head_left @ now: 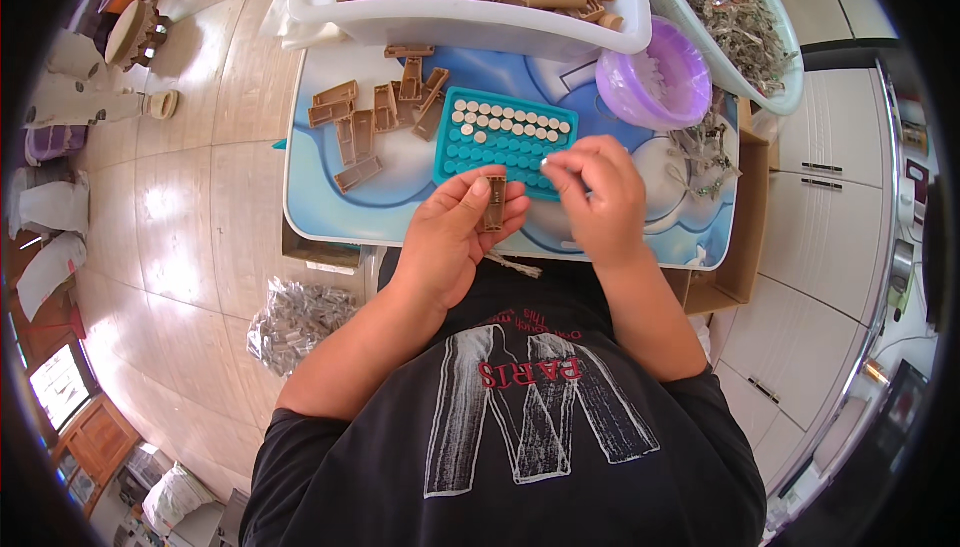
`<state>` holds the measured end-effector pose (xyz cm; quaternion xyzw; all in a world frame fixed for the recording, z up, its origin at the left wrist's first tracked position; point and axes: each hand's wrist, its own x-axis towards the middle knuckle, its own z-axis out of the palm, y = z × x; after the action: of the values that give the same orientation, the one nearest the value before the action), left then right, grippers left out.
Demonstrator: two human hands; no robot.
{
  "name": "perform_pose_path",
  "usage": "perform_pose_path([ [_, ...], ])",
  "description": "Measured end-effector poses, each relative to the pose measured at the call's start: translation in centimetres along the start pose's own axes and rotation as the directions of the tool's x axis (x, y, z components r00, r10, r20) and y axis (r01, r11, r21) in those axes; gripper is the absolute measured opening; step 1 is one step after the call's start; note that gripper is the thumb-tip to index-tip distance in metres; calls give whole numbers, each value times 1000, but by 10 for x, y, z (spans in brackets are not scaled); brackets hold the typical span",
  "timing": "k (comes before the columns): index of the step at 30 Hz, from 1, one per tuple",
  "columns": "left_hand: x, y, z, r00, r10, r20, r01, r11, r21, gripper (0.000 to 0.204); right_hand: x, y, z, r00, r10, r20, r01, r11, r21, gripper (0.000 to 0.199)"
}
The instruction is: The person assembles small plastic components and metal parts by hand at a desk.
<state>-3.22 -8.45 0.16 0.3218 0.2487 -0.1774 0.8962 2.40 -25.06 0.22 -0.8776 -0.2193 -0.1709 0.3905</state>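
My left hand holds a small brown plastic casing upright, its hollow side turned up, with the thumb along its edge. To the right, my right hand pinches a small whitish piece between thumb and fingertips; most of it is hidden. Just beyond both hands lies a teal tray with rows of round pockets. White round discs fill its far rows, and the nearer pockets show teal. Several more brown casings lie loose on the table to the left of the tray.
A white bin heaped with brown casings stands at the table's far edge. Right of it are a purple bowl and a pale tub of thin wired parts. More wired parts lie on the blue patterned table. A bagged bundle rests at lower left.
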Motion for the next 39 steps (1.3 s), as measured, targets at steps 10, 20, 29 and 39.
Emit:
perform_pose_path([
  [10,-1,-4,1,1000,4,27,-5,999,39,25,-7,-21,9,977,-201,71,196,978,72,13],
  [20,1,0,3,1000,17,8,-18,999,40,26,10,15,3,992,126,-29,-127,991,-49,12],
  [29,2,1,2,1000,-9,-11,9,1000,14,27,5,-1,0,999,36,35,-36,999,20,12],
  [39,-1,-2,-1,1000,2,-4,-1,1000,10,24,-6,-26,10,958,-256,129,255,967,26,21],
])
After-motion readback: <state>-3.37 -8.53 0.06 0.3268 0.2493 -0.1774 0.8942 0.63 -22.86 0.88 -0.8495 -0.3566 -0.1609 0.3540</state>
